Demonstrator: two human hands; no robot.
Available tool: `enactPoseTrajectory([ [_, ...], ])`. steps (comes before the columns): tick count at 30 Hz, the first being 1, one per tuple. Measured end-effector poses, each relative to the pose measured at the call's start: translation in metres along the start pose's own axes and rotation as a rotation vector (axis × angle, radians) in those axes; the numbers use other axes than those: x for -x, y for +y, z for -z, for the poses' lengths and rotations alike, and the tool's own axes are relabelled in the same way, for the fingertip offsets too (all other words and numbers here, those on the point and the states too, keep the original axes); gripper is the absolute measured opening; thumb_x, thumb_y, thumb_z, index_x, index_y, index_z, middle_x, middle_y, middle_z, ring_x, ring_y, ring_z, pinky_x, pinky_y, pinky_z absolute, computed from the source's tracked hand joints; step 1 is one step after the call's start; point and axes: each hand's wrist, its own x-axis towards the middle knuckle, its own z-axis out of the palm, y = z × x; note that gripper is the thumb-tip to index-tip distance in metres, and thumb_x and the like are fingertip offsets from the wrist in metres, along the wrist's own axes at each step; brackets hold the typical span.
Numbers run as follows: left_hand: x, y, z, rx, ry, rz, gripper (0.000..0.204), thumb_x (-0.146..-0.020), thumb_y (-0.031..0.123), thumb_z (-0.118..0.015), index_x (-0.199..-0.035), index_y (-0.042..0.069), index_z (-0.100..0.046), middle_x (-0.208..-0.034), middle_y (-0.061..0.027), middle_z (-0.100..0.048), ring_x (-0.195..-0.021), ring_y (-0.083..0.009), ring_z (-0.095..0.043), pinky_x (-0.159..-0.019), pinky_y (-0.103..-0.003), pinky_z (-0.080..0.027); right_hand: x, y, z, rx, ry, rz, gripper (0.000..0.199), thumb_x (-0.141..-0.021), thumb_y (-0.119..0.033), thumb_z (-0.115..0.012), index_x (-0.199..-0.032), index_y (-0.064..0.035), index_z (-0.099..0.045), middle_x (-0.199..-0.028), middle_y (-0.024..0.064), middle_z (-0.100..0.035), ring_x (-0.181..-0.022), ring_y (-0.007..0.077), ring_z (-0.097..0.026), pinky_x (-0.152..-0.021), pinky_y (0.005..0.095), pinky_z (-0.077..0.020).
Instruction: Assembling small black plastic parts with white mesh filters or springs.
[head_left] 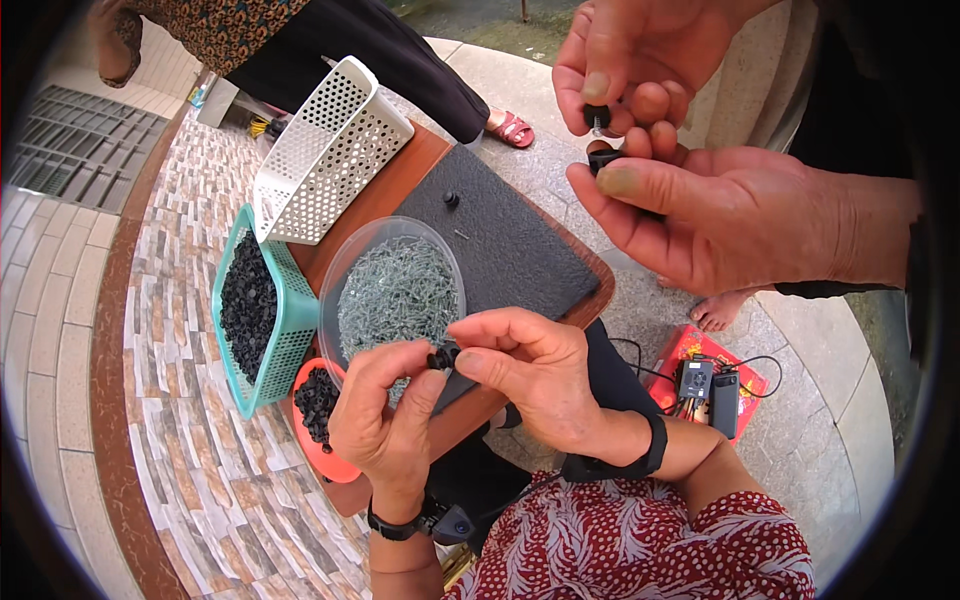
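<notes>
Left hand [385, 425] and right hand [550, 385] meet, thumb and forefinger of each pinched on a small black piece [441, 358], apparently plastic. Piece sits between the two sets of fingertips, mostly covered by them; exact shape can't be told. Black bands on both wrists.

Right behind the fingers: round translucent plastic tub [334, 300] heaped with silvery metal screws [395, 290]; left hand blocks part of its near side. Left of that hand, orange-red plastic dish [340, 466] with small black parts [316, 400], partly hidden by the hand. Farther left, turquoise perforated plastic basket [292, 345] full of similar black pieces.

Past the tub, dark grey textured mat [520, 250] on a reddish-brown wooden tabletop [425, 148]; on the mat, one loose round black part [451, 200] and a single screw [460, 235] near it. White perforated plastic basket [330, 150] stands tilted at the table's far left.

Upper right, a co-worker's two hands [735, 215] hold a black knob with a screw [597, 117] above a second black piece [603, 159], well apart from the wearer's fingers. Red box [665, 390] with black devices and cables on the floor, right.
</notes>
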Motion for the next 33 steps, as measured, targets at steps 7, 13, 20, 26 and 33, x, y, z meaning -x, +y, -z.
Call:
enactPoseTrajectory([
  [7, 0.000, 0.001, -0.001, -0.044, 0.000, -0.017, 0.021, -0.071, 0.000, -0.072, -0.091, -0.001, -0.066, -0.085, -0.0089, -0.064, -0.072, -0.0160, -0.060, -0.064, -0.026, -0.047, -0.002, 0.004, 0.008, -0.038, -0.069, -0.025, 0.016, -0.085, -0.006, -0.064, -0.100, -0.0003, -0.065, -0.085, -0.0003, -0.064, -0.074, 0.0026, -0.054, -0.062, 0.0171, -0.0433],
  [13, -0.003, 0.006, 0.001, -0.132, -0.044, -0.090, 0.021, -0.072, 0.000, -0.071, -0.092, -0.001, -0.065, -0.085, -0.0096, -0.064, -0.071, -0.0173, -0.060, -0.064, -0.027, -0.047, -0.004, 0.003, 0.006, -0.084, -0.057, -0.103, 0.015, -0.087, -0.009, -0.063, -0.099, -0.0011, -0.065, -0.083, 0.0011, -0.065, -0.071, 0.0031, -0.056, -0.059, 0.0173, -0.0439],
  [20, -0.007, 0.008, 0.001, -0.217, -0.105, -0.145, 0.020, -0.072, 0.000, -0.070, -0.091, -0.001, -0.064, -0.084, -0.0099, -0.063, -0.070, -0.0194, -0.060, -0.063, -0.028, -0.047, -0.004, 0.006, 0.011, -0.079, -0.062, -0.129, 0.016, -0.088, -0.011, -0.061, -0.100, -0.0014, -0.065, -0.084, 0.0019, -0.066, -0.073, 0.0037, -0.058, -0.059, 0.0177, -0.0454],
  [26, -0.006, 0.007, -0.001, -0.210, -0.107, -0.151, 0.021, -0.072, 0.000, -0.070, -0.092, -0.001, -0.064, -0.082, -0.0098, -0.063, -0.069, -0.0195, -0.059, -0.062, -0.028, -0.046, 0.001, 0.004, 0.010, -0.080, -0.057, -0.114, 0.016, -0.088, -0.008, -0.061, -0.102, -0.0015, -0.065, -0.087, 0.0018, -0.066, -0.078, 0.0048, -0.060, -0.060, 0.0180, -0.0457],
  [33, -0.006, 0.008, 0.002, -0.237, -0.150, -0.169, 0.023, -0.074, -0.003, -0.070, -0.095, -0.003, -0.062, -0.087, -0.0088, -0.063, -0.076, -0.0154, -0.058, -0.067, -0.024, -0.046, -0.002, 0.009, 0.010, -0.122, -0.041, -0.107, 0.017, -0.086, -0.006, -0.063, -0.102, -0.0010, -0.065, -0.083, 0.0019, -0.065, -0.067, 0.0037, -0.055, -0.059, 0.0167, -0.0452],
])
